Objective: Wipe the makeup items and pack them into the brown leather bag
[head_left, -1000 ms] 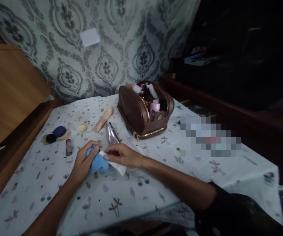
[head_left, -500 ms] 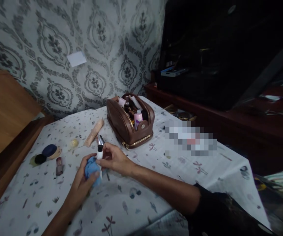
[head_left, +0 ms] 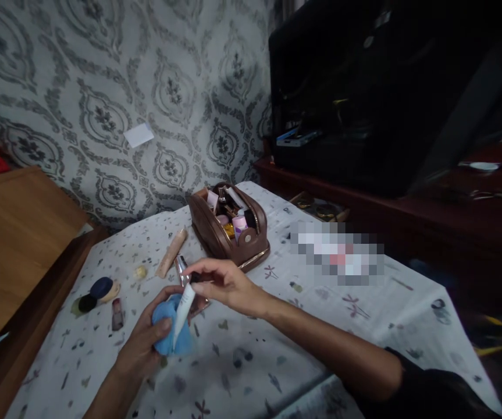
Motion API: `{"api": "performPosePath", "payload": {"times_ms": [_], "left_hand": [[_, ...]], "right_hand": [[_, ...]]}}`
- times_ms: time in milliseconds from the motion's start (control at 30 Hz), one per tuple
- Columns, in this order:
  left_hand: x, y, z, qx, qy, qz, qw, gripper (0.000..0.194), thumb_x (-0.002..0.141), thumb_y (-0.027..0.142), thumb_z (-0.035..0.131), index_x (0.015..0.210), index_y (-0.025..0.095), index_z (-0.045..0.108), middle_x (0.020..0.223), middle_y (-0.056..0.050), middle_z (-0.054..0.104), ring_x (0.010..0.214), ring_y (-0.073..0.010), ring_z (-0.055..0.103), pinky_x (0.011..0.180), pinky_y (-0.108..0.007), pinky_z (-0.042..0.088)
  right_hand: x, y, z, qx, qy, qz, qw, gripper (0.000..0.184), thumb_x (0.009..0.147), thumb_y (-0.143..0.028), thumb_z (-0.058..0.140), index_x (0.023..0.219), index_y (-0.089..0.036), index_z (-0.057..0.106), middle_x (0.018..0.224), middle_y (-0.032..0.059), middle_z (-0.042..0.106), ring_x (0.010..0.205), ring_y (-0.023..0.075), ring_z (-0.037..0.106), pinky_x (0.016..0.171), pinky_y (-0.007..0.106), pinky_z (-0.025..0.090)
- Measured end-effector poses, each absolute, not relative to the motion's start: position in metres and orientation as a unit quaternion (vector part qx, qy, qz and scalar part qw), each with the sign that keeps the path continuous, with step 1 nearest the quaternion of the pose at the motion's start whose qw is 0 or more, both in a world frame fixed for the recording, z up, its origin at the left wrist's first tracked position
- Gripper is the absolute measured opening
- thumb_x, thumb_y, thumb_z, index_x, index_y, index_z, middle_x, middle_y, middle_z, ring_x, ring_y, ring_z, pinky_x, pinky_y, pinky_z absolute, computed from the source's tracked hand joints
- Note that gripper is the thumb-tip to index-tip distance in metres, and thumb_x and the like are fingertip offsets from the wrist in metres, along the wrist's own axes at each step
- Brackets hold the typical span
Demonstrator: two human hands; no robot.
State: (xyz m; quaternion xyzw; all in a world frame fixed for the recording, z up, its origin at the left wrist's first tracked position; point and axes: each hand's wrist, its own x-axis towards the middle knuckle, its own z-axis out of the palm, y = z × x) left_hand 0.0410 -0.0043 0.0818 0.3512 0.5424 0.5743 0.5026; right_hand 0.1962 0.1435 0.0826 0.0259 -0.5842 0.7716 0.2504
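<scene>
My left hand (head_left: 143,349) is closed around a blue cloth (head_left: 166,329) low over the table. My right hand (head_left: 224,285) pinches the dark cap end of a white tube (head_left: 183,308), which hangs down against the cloth. Just behind the hands lies a silver tube (head_left: 182,269) and, farther back, a beige tube (head_left: 171,253). An open brown toiletry pouch (head_left: 216,235) full of small bottles stands beyond them.
A printed white cloth covers the table (head_left: 320,326). At the left lie a dark blue round compact (head_left: 101,287), a black disc (head_left: 87,303), a small dark bottle (head_left: 117,313) and a pale round piece (head_left: 139,272). A wooden panel (head_left: 10,244) stands left; dark furniture (head_left: 385,116) fills the right.
My right hand has turned the white tube from lying across the blue cloth to hanging cap-up, tip down against it. My left hand has kept hold of the cloth. The camera view has shifted.
</scene>
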Motion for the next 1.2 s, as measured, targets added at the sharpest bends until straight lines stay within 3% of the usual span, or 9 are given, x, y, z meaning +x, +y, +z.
{"api": "performPosePath", "payload": {"times_ms": [200, 333, 433, 533, 667, 767, 900, 1033, 1200], "left_hand": [[0.062, 0.031, 0.092, 0.387, 0.536, 0.505, 0.555, 0.065, 0.052, 0.046, 0.090, 0.106, 0.022, 0.064, 0.075, -0.001, 0.061, 0.062, -0.0133, 0.056, 0.054, -0.021, 0.046], [0.076, 0.055, 0.108, 0.458, 0.573, 0.460, 0.500, 0.054, 0.059, 0.045, 0.086, 0.103, 0.021, 0.064, 0.079, -0.002, 0.061, 0.064, -0.0141, 0.056, 0.054, -0.021, 0.046], [0.081, 0.069, 0.125, 0.578, 0.630, 0.378, 0.356, 0.047, 0.076, 0.044, 0.075, 0.117, 0.024, 0.063, 0.091, -0.005, 0.065, 0.075, -0.0190, 0.061, 0.062, -0.024, 0.049], [0.080, 0.083, 0.140, 0.695, 0.658, 0.258, 0.136, 0.047, 0.088, 0.039, 0.061, 0.133, 0.031, 0.056, 0.110, -0.008, 0.066, 0.094, -0.0245, 0.064, 0.071, -0.027, 0.051], [0.072, 0.099, 0.146, 0.735, 0.662, 0.079, -0.124, 0.050, 0.094, 0.030, 0.043, 0.144, 0.032, 0.046, 0.110, -0.009, 0.063, 0.089, -0.0235, 0.063, 0.055, -0.024, 0.046], [0.064, 0.107, 0.141, 0.744, 0.631, 0.008, -0.221, 0.052, 0.093, 0.025, 0.042, 0.145, 0.032, 0.046, 0.108, -0.008, 0.063, 0.087, -0.0218, 0.064, 0.047, -0.022, 0.042], [0.056, 0.113, 0.131, 0.765, 0.576, 0.028, -0.286, 0.047, 0.093, 0.018, 0.045, 0.138, 0.027, 0.055, 0.106, -0.009, 0.067, 0.096, -0.0220, 0.067, 0.046, -0.020, 0.041], [0.049, 0.117, 0.126, 0.770, 0.548, 0.047, -0.323, 0.040, 0.092, 0.018, 0.051, 0.128, 0.030, 0.064, 0.098, -0.008, 0.070, 0.097, -0.0222, 0.070, 0.048, -0.020, 0.042], [0.043, 0.113, 0.126, 0.790, 0.533, 0.063, -0.297, 0.056, 0.091, 0.014, 0.053, 0.143, 0.033, 0.049, 0.102, -0.006, 0.073, 0.088, -0.0221, 0.072, 0.062, -0.026, 0.052]], "right_hand": [[0.251, 0.168, 0.109, -0.024, -0.625, 0.699, 0.347, 0.029, 0.080, -0.039, 0.076, 0.096, -0.016, 0.069, 0.075, -0.0010, 0.062, 0.060, 0.0078, 0.056, 0.058, 0.022, 0.050], [0.282, 0.183, 0.117, -0.087, -0.638, 0.652, 0.400, 0.027, 0.081, -0.037, 0.074, 0.100, -0.017, 0.070, 0.081, 0.0012, 0.066, 0.060, 0.0091, 0.057, 0.057, 0.023, 0.051], [0.298, 0.193, 0.121, -0.116, -0.664, 0.592, 0.442, 0.025, 0.083, -0.036, 0.073, 0.100, -0.019, 0.071, 0.085, 0.0030, 0.069, 0.063, 0.0109, 0.059, 0.058, 0.024, 0.052], [0.309, 0.203, 0.129, -0.160, -0.696, 0.475, 0.513, 0.023, 0.085, -0.037, 0.071, 0.101, -0.020, 0.072, 0.085, 0.0033, 0.069, 0.070, 0.0133, 0.061, 0.062, 0.026, 0.052], [0.313, 0.221, 0.140, -0.205, -0.712, 0.347, 0.575, 0.025, 0.087, -0.036, 0.069, 0.106, -0.020, 0.071, 0.086, 0.0021, 0.069, 0.077, 0.0147, 0.063, 0.069, 0.028, 0.052], [0.305, 0.237, 0.144, -0.202, -0.726, 0.316, 0.577, 0.025, 0.089, -0.037, 0.067, 0.107, -0.020, 0.070, 0.088, 0.0018, 0.069, 0.080, 0.0153, 0.064, 0.071, 0.028, 0.052], [0.285, 0.258, 0.145, -0.162, -0.755, 0.340, 0.537, 0.023, 0.090, -0.037, 0.065, 0.105, -0.019, 0.069, 0.091, 0.0016, 0.068, 0.083, 0.0154, 0.064, 0.073, 0.028, 0.053], [0.265, 0.274, 0.149, -0.119, -0.781, 0.390, 0.474, 0.017, 0.088, -0.030, 0.066, 0.100, -0.019, 0.069, 0.087, 0.0003, 0.068, 0.085, 0.0148, 0.065, 0.075, 0.027, 0.053], [0.252, 0.290, 0.149, -0.080, -0.809, 0.419, 0.404, 0.013, 0.088, -0.022, 0.063, 0.098, -0.020, 0.071, 0.076, -0.0046, 0.065, 0.075, 0.0103, 0.065, 0.072, 0.023, 0.052]]}}
